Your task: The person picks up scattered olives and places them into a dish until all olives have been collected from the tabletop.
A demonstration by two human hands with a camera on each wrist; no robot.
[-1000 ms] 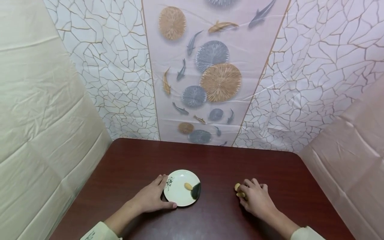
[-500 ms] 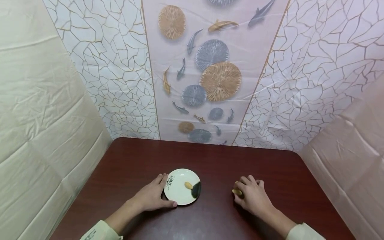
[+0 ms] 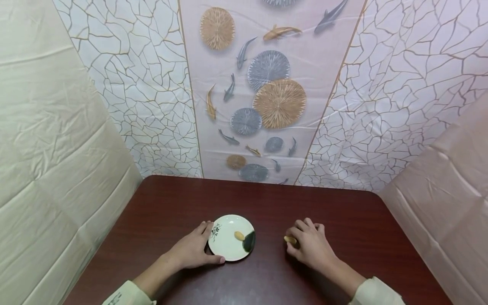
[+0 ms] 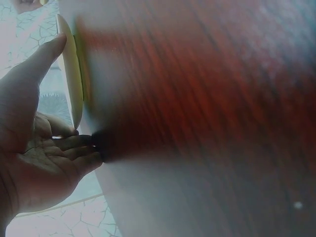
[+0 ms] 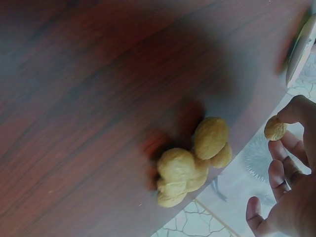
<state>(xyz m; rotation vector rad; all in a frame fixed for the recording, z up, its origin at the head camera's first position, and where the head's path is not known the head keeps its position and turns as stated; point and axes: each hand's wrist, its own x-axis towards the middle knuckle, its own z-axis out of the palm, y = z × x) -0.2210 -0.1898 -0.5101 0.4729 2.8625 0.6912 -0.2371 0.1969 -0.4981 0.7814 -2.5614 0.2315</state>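
Note:
A white plate (image 3: 225, 252) with a dark leaf-like print at its left and a dark green patch (image 3: 249, 242) at its right edge lies on the table. One tan, peanut-like piece (image 3: 239, 236) is on it. My left hand (image 3: 192, 250) holds the plate's left side, thumb at the near rim, fingers at the far left rim; the thumb (image 4: 57, 44) lies against the edge in the left wrist view. To the right of the plate, my right hand (image 3: 310, 243) pinches another tan, peanut-like piece (image 5: 275, 129) between thumb and fingertips.
Several more tan pieces (image 5: 190, 165) lie bunched on the table in the right wrist view; in the head view my right hand hides them. The dark red wooden table (image 3: 171, 199) has patterned cloth (image 3: 244, 84) behind it and pale cloth walls on both sides.
My right hand has moved left toward the plate with a tan, peanut-like piece in its fingertips. My left hand and the plate have not visibly moved.

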